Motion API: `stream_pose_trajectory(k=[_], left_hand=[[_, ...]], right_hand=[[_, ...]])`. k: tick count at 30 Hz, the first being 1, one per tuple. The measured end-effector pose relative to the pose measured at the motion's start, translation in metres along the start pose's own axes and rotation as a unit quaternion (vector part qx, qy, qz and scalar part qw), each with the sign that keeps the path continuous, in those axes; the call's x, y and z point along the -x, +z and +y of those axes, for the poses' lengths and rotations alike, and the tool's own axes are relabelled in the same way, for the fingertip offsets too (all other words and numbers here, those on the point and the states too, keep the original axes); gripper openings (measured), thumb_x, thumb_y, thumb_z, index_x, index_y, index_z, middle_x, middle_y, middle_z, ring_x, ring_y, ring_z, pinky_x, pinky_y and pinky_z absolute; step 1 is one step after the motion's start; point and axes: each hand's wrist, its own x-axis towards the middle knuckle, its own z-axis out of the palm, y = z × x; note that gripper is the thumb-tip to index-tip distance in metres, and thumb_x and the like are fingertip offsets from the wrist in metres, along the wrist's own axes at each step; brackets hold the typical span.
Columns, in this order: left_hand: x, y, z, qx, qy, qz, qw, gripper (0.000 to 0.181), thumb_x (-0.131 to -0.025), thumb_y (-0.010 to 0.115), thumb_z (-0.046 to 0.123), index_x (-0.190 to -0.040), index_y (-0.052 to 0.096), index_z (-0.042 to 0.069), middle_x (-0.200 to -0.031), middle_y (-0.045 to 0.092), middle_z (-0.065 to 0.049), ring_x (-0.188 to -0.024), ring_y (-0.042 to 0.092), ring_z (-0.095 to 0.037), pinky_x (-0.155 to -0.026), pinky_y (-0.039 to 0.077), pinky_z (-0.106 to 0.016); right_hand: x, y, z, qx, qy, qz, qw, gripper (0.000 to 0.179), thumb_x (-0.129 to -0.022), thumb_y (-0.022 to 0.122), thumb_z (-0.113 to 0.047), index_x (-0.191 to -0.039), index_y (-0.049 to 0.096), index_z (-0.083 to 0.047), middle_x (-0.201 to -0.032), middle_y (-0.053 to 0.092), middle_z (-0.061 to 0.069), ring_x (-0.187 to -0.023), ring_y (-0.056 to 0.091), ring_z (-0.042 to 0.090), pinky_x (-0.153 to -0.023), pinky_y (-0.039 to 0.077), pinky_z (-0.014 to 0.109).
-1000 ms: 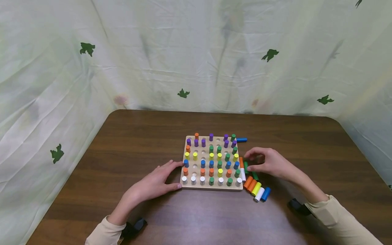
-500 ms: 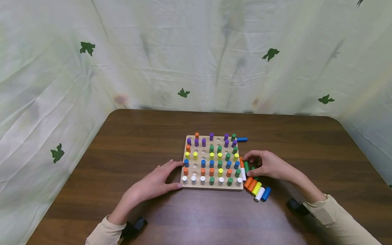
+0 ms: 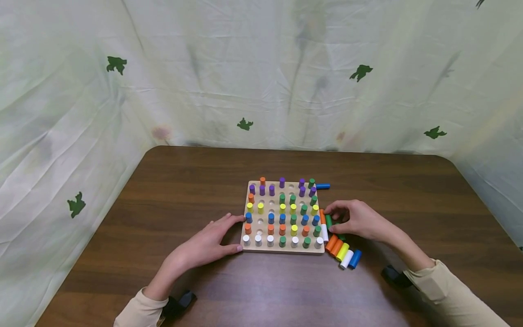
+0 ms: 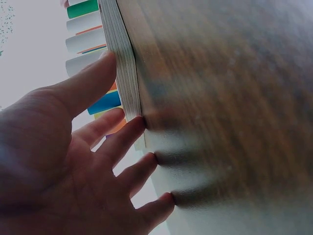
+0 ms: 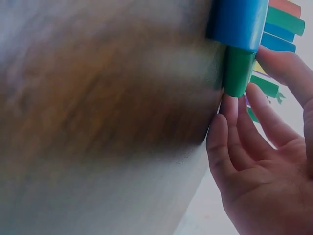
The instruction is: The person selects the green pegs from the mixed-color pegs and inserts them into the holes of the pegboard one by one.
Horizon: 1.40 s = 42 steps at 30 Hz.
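A light wooden pegboard [image 3: 282,252] lies on the table, with rows of coloured pegs upright in its holes. My left hand [image 3: 212,237] rests at its left side, fingers spread. In the left wrist view the thumb touches the board's edge [image 4: 128,73], and other fingertips reach the tabletop. To the right of the board, my right hand [image 3: 359,220] curls thumb and fingers about the two ends of a lying green peg [image 3: 328,221]. The right wrist view has a blue peg [image 5: 239,22] in front of another green peg [image 5: 238,73], overlapping the fingertips there.
Loose orange pegs [image 3: 332,244], a yellow peg [image 3: 342,252], a white peg [image 3: 346,259] and a blue peg [image 3: 355,259] lie nearer the person. Another blue peg [image 3: 323,186] lies behind the board's right corner. A pale curtain [image 3: 261,81] hangs behind the brown table [image 3: 196,181].
My right hand has shifted slightly toward the person along the green peg, then stayed nearly still. The left hand and the pegs in the board have not moved.
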Motion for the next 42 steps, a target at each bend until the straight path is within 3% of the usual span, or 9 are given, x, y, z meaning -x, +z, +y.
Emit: stream_pose_trajectory(k=[5,11,19,31,42], left_hand=[[0.000,0.000,0.001,0.000,0.000,0.000,1.0000,0.070,-0.090,0.072,0.036,-0.150,0.041,0.016,-0.155,0.035,-0.015,-0.146,0.021,-0.033,-0.115,0.015,-0.058],[0.000,0.000,0.001,0.001,-0.001,-0.001,1.0000,0.070,-0.090,0.072,0.036,-0.150,0.041,0.016,-0.155,0.034,-0.016,-0.146,0.021,-0.034,-0.115,0.015,-0.058],[0.001,0.000,0.001,0.001,0.002,0.001,1.0000,0.071,-0.090,0.072,0.036,-0.150,0.041,0.016,-0.155,0.035,-0.016,-0.146,0.022,-0.033,-0.115,0.015,-0.058],[0.003,-0.001,0.000,-0.002,0.004,0.004,1.0000,0.070,-0.090,0.072,0.037,-0.150,0.041,0.016,-0.154,0.035,-0.017,-0.146,0.022,-0.034,-0.115,0.016,-0.058],[0.001,0.000,0.001,0.003,0.000,0.004,1.0000,0.070,-0.090,0.072,0.036,-0.150,0.041,0.017,-0.154,0.035,-0.015,-0.146,0.022,-0.032,-0.115,0.016,-0.058]], right_hand=[[0.002,-0.002,-0.001,-0.011,0.007,0.015,0.9998,0.036,-0.082,0.080,-0.019,-0.114,0.068,-0.008,-0.098,0.067,0.000,-0.086,0.062,0.017,-0.075,0.054,0.030],[0.005,-0.005,-0.002,-0.062,0.013,0.039,0.9972,0.035,-0.084,0.078,-0.015,-0.117,0.066,-0.008,-0.110,0.068,0.007,-0.092,0.067,0.019,-0.079,0.057,0.032],[0.005,-0.007,-0.003,-0.124,-0.019,0.040,0.9913,0.046,-0.085,0.075,-0.008,-0.128,0.060,-0.001,-0.121,0.062,0.016,-0.094,0.066,0.023,-0.077,0.057,0.029],[0.001,-0.010,-0.015,-0.189,-0.059,0.042,0.9792,0.046,-0.087,0.075,-0.007,-0.129,0.058,-0.001,-0.125,0.059,0.019,-0.100,0.065,0.030,-0.078,0.058,0.034],[-0.004,-0.005,-0.033,-0.179,-0.085,0.053,0.9787,0.038,-0.089,0.074,-0.011,-0.124,0.062,-0.003,-0.121,0.062,0.014,-0.099,0.065,0.027,-0.080,0.057,0.034]])
